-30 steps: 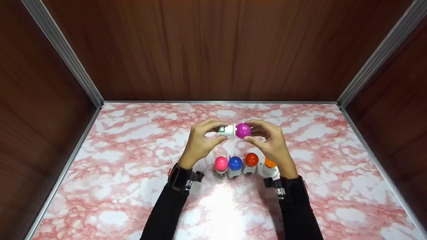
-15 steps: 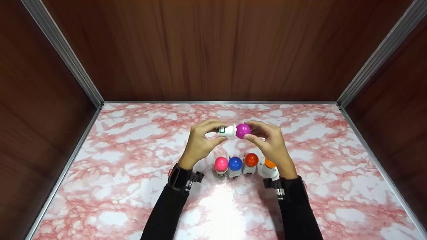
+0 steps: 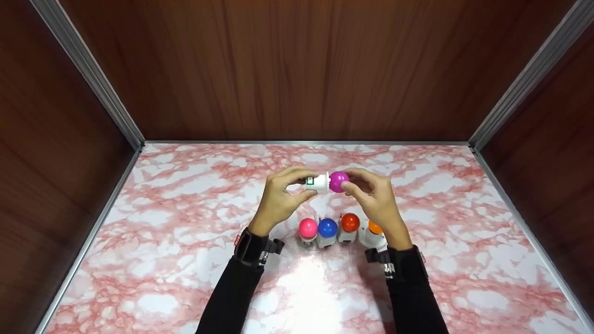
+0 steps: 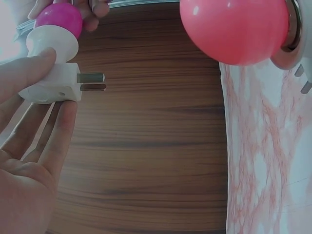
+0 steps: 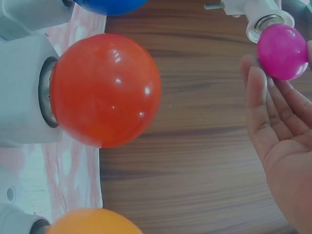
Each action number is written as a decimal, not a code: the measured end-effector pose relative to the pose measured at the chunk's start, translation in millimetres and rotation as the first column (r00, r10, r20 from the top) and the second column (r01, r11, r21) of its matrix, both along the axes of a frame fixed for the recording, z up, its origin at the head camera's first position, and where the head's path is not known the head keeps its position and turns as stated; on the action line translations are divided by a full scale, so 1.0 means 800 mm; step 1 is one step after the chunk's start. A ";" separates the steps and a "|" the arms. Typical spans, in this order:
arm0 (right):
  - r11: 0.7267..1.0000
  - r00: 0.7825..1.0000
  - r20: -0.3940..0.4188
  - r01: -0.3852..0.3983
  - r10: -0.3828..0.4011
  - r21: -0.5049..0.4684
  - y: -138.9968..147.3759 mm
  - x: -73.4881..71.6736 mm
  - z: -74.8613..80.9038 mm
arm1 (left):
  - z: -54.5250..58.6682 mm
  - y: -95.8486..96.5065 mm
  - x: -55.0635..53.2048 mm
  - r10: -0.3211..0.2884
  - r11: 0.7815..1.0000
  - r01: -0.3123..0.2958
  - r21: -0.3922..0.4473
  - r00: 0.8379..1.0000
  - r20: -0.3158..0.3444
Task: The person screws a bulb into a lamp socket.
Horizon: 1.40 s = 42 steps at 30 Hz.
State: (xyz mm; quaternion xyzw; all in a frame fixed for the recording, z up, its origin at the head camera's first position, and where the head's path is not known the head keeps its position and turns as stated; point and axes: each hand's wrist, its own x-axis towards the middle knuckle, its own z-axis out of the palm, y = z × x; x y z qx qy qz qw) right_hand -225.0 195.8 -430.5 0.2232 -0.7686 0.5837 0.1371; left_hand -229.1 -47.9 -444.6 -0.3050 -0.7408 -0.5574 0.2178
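Above the table, my left hand (image 3: pixel 280 197) pinches a white plug-in bulb holder (image 3: pixel 318 182) between thumb and fingers. Two metal prongs (image 4: pixel 92 78) stick out from the holder's side in the left wrist view. From the other side, my right hand (image 3: pixel 373 195) holds a magenta light bulb (image 3: pixel 338 181) by its round glass, thumb on the near face. The bulb's base sits at the holder's mouth, and some metal thread shows in the right wrist view. How deep the base goes is hidden.
Nearer me stand a pink bulb (image 3: pixel 308 228), a blue bulb (image 3: pixel 327 227), a red bulb (image 3: pixel 350 222) and an orange bulb (image 3: pixel 375 227), each in a white holder. The orange one is partly behind my right wrist. Brown wood panels (image 3: pixel 297 69) enclose the marbled table (image 3: pixel 185 278).
My right thumb has moved up and leftward across the magenta bulb's face, the right hand turning slightly. The left hand and the bulb holder have barely shifted.
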 end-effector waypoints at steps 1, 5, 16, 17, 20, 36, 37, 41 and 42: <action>1.000 1.000 -0.006 0.003 -0.003 -0.005 -0.001 0.000 0.000 | 0.000 0.000 0.000 0.000 1.000 0.000 0.002 1.000 -0.001; 1.000 0.999 -0.053 -0.012 0.010 -0.029 -0.002 0.000 0.001 | 0.001 0.001 0.001 -0.004 1.000 0.004 0.016 1.000 -0.002; 0.988 0.977 -0.173 -0.136 0.122 -0.073 0.009 -0.001 0.000 | 0.002 -0.001 0.001 -0.013 0.999 0.012 0.030 1.000 0.025; 0.986 0.973 -0.188 -0.151 0.136 -0.070 0.010 -0.002 -0.001 | 0.002 -0.001 0.001 -0.015 0.999 0.014 0.031 0.999 0.030; 0.982 0.960 -0.226 -0.180 0.164 -0.054 0.012 -0.004 -0.002 | 0.002 -0.002 0.001 -0.022 0.999 0.021 0.034 0.999 0.040; 0.995 0.978 -0.186 -0.097 0.091 -0.023 0.008 -0.004 -0.006 | 0.001 -0.003 0.001 -0.024 0.999 0.024 0.023 1.000 0.012; 0.996 0.980 -0.178 -0.090 0.085 -0.023 0.007 -0.003 -0.006 | 0.001 -0.003 0.001 -0.022 0.999 0.022 0.023 1.000 0.010; 0.997 0.986 -0.151 -0.075 0.069 -0.032 0.004 -0.002 -0.006 | 0.001 -0.003 0.001 -0.017 1.000 0.017 0.026 1.000 0.009; 0.997 0.987 -0.148 -0.073 0.067 -0.033 0.003 -0.002 -0.005 | 0.001 -0.003 0.001 -0.017 0.999 0.017 0.028 1.000 0.010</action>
